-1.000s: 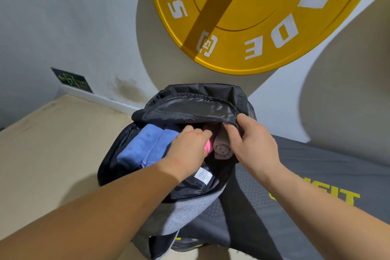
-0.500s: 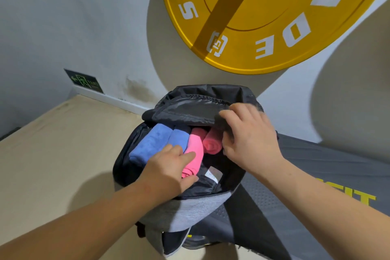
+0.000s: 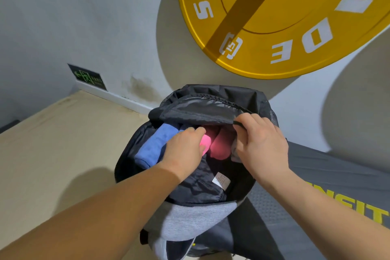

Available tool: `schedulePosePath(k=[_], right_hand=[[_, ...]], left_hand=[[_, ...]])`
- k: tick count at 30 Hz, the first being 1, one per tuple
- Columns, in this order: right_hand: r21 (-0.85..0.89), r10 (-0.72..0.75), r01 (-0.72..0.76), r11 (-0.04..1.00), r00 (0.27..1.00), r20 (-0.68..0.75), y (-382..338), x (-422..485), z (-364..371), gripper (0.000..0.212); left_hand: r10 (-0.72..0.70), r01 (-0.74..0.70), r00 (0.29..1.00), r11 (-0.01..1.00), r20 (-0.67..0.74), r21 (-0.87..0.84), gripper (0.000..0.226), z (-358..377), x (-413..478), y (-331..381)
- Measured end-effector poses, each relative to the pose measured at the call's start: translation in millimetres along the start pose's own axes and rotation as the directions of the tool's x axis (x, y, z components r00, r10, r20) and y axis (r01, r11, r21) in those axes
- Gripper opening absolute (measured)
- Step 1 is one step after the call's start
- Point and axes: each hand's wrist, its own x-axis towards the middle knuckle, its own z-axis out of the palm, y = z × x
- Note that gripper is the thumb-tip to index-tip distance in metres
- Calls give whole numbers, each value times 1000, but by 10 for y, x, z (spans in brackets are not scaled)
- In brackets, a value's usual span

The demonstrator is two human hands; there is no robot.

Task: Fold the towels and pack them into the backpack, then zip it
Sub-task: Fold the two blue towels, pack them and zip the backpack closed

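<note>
- Grey plastered wall (image 3: pixel 84 17) forms the background, with a damp stain near its base; a green exit sign (image 3: pixel 88 77) is fixed low on it at left.
- Yellow weight plate (image 3: pixel 295 38) with white lettering fills the upper right, casting a broad shadow on the wall.
- Beige floor (image 3: pixel 52 154) occupies the left side; a dark mat (image 3: pixel 337 186) with yellow lettering lies at right.
- Backpack (image 3: pixel 190 217), black with a grey front panel, rests across the boundary between floor and mat. Its main compartment is unzipped and gapes toward the camera, and a white label (image 3: pixel 221 181) shows on the black lining.
- Rolled towels lie side by side inside the compartment: a blue towel (image 3: pixel 154 145) at left, a bright pink towel (image 3: pixel 205 143) in the middle and a darker red-pink towel (image 3: pixel 220 145) beside it. A pale grey piece of cloth at the right edge is mostly hidden.
- Left hand (image 3: pixel 185 150) reaches into the opening and rests, fingers bent, over the blue and bright pink towels; whether it grips either cannot be told.
- Right hand (image 3: pixel 261 143) pinches the upper rim of the backpack between thumb and curled fingers, directly above the red-pink towel.
</note>
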Motion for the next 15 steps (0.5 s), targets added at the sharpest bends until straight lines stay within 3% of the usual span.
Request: schedulePosePath(k=[5, 8, 11, 15], right_hand=[[21, 14, -14, 1000, 1000, 25, -9, 7, -26, 9], [-34, 7, -5, 999, 998, 56, 11, -12, -34, 12], [-118, -45, 50, 992, 998, 43, -20, -40, -24, 15], [-188, -113, 133, 973, 987, 111, -198, -46, 61, 32]], left_hand=[[-15, 21, 999, 985, 32, -170, 8, 178, 127, 35], [51, -49, 999, 971, 5, -235, 30, 201, -79, -146], [-11, 12, 1000, 998, 18, -61, 42, 120, -307, -403], [-126, 93, 970, 983, 206, 159, 62, 9, -482, -442]])
